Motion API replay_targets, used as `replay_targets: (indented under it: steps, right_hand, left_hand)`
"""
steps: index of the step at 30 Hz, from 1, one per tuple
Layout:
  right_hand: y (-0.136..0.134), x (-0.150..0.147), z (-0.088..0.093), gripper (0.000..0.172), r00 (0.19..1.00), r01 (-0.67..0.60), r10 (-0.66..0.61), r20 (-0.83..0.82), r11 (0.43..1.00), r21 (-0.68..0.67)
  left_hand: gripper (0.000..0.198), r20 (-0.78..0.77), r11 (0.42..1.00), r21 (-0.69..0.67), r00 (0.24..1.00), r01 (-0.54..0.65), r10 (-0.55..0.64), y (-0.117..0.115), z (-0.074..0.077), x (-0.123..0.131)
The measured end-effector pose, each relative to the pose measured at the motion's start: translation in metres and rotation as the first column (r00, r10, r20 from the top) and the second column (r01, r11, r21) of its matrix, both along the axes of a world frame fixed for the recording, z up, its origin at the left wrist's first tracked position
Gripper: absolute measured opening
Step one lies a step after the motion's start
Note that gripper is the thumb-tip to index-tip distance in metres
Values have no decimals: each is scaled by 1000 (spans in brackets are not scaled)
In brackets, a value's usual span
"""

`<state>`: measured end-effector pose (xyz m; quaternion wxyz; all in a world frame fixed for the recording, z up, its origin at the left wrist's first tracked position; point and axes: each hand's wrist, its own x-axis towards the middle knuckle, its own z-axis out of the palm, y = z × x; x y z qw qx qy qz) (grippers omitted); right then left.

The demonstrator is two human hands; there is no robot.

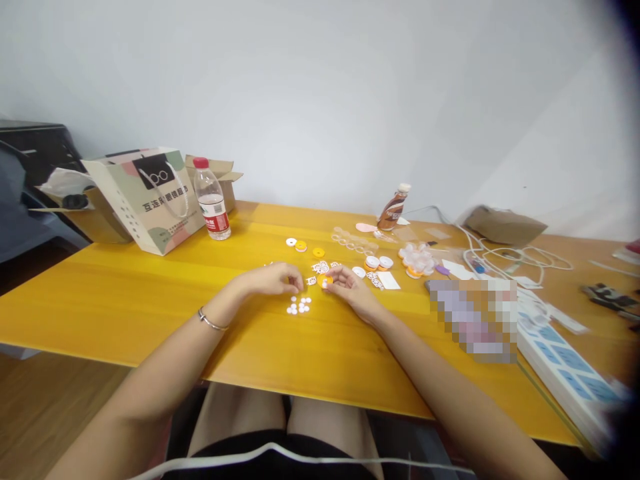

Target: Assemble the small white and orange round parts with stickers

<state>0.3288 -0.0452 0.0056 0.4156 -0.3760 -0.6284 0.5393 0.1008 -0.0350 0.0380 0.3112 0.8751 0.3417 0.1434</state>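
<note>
My right hand (354, 292) pinches a round orange disc (321, 279) at its edge, and a small white piece shows on it by the thumb. To the left, my left hand (277, 277) hangs low over the table with fingers curled down and together; whatever they may hold is too small to see. Just below its fingertips lies a loose group of small white round dots (301, 307). White cut-out shapes with openwork patterns (319, 267) lie behind the disc, between the hands. Farther back are a white ring (291, 243) and another orange disc (319, 253).
A water bottle (213, 207) and paper bag (150, 207) stand at the back left. On the right are stacked white-and-orange discs (379, 263), a clear plastic cluster (417, 259), a brown drink bottle (393, 210), white cables (493, 247) and a power strip (565, 360).
</note>
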Motion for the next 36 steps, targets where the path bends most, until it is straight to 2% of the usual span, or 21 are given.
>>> replay_targets:
  steps: [6,14,20,25,28,30,33,36]
  right_hand:
    - [-1,-1,1,27,999,-29,28,-20,999,-36]
    - [-2,-2,0,27,999,-32,32,-1,999,-25]
    - [-1,-2,-1,28,999,-46,46,15,999,4]
    - [0,0,-2,29,994,-105,105,34,994,-11]
    - [0,0,-3,31,993,-110,111,44,994,-23]
    - [0,1,-3,31,992,-111,112,51,994,-22]
    - [0,0,-2,31,991,-119,120,53,993,-21]
    - [-1,0,-1,29,992,-114,116,48,993,-33]
  left_hand:
    - [13,-93,993,-106,994,53,-63,4,-6,-4]
    - [8,-92,997,-51,994,52,-56,5,-14,3]
    - [8,-163,1000,-14,987,-15,12,1,-7,5]
    - [17,-223,990,119,970,-71,96,-2,-4,8]
    - [18,-235,973,227,967,-41,95,-2,-7,10]
    - [18,-202,952,306,975,-28,94,-2,-8,11]
    - [21,-114,894,441,983,-77,140,-4,-6,11]
    - [22,-55,864,479,977,-156,207,-7,-1,13]
